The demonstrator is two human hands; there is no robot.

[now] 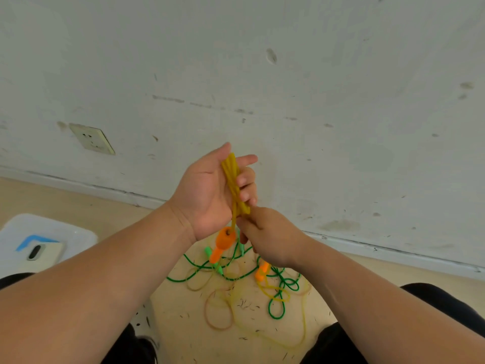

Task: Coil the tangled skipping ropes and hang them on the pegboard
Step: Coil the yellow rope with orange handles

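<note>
Head view: yellow rope (234, 185) coil upright (lengthwise)

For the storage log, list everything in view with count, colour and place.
yellow rope: one, yellow, folded loops in the left hand, rest trailing on the floor
orange handles: two, orange, one hanging below the hands, one on the floor
green rope: one, green with pale green handles, tangled on the floor
rubber bands: several, tan, loose on the floor
wall socket: one, cream, low on the wall, left
tray: one, white, floor at left
phone: one, cream, on the tray
left hand: holds the loops
right hand: grips the rope below
</note>
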